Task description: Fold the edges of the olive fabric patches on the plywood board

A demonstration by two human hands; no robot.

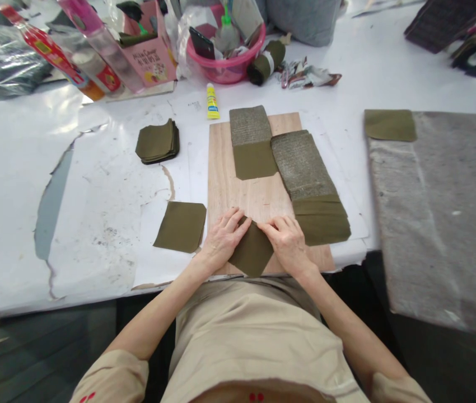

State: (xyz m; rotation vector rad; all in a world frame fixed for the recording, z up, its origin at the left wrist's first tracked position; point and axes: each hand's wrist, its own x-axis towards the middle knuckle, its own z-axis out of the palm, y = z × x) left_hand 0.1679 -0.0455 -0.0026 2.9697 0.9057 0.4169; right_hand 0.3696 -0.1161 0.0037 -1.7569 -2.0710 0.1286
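Note:
An olive-green fabric piece (pixel 252 249) lies turned cornerwise at the near edge of a wooden board (pixel 223 162). My left hand (pixel 225 236) pinches its far left edge, thumb and fingers close together near the top corner. On the other side, my right hand (pixel 286 239) grips the far right edge between thumb and fingertips. Beyond my hands, a patch that is part grey mesh, part olive cloth (pixel 255 159) rests on the board. Overlapping the board's right side is a fanned stack of similar patches (pixel 305 165). A single olive piece (pixel 181 226) lies left of my left hand.
A pile of olive pieces (pixel 157 143) sits farther left, with a yellow glue tube (pixel 212 102) behind the board. Bottles, a pink box (pixel 149 56) and a pink basket (pixel 225 70) line the back. At right, a grey fabric-covered panel (pixel 443 218) reaches past the table edge.

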